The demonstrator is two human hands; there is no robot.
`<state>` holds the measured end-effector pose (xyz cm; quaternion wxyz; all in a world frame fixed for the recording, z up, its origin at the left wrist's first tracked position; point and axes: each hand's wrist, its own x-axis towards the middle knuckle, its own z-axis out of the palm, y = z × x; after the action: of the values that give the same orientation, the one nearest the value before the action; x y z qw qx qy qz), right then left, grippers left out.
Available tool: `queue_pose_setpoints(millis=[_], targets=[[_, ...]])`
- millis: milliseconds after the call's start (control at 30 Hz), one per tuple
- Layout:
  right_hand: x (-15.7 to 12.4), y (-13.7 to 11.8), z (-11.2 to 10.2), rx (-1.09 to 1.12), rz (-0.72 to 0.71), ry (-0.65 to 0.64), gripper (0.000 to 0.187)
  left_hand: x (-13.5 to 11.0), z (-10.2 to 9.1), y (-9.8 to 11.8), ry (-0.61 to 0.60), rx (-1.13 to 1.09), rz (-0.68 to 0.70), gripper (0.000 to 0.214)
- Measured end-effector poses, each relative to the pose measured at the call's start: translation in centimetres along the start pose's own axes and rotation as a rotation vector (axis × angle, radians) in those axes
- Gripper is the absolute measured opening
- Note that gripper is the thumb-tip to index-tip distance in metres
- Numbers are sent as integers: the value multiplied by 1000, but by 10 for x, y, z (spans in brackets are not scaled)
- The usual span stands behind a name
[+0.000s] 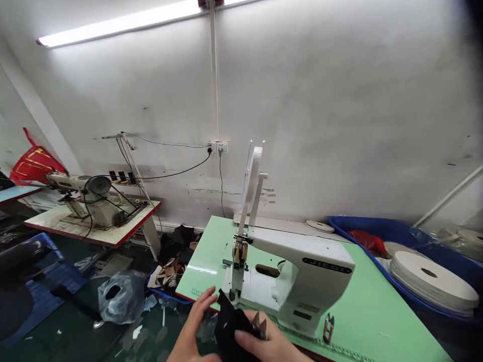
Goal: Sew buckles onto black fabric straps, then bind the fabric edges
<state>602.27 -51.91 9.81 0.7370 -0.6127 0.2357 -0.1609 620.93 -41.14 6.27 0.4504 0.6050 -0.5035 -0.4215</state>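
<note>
My right hand (269, 342) grips a piece of black cloth (230, 327) with the thumb pressed on top. A small pointed metal tool (259, 324), apparently thread snips, is held in the same hand, its body mostly hidden by the fingers. To the left of the cloth my left hand (194, 329) has its fingers stretched out and apart. Whether its thumb touches the cloth I cannot tell. Just beyond both hands stands a white sewing machine (302, 251), its needle area (237, 271) close to the cloth's upper end.
The machine sits on a green table (377, 301). A pair of thread snips (328, 329) lies at its right. A blue tub (339, 221) holds white tape rolls (430, 276). At left stand another sewing machine (100, 201), a plastic bag (123, 296) and scraps (169, 274).
</note>
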Motion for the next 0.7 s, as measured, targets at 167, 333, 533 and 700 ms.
queue_pose_setpoints(millis=[167,333,533,700], targets=[[31,1,-14,84,74,622,55,63,-29,0,-41,-169,-41,31],[57,16,-27,298,30,903,46,116,-51,3,-38,-234,-103,39],[87,24,-32,727,42,991,35,169,-51,16,-117,-365,-266,46],[99,22,-43,882,48,844,28,187,-46,18,-205,-526,-445,41]])
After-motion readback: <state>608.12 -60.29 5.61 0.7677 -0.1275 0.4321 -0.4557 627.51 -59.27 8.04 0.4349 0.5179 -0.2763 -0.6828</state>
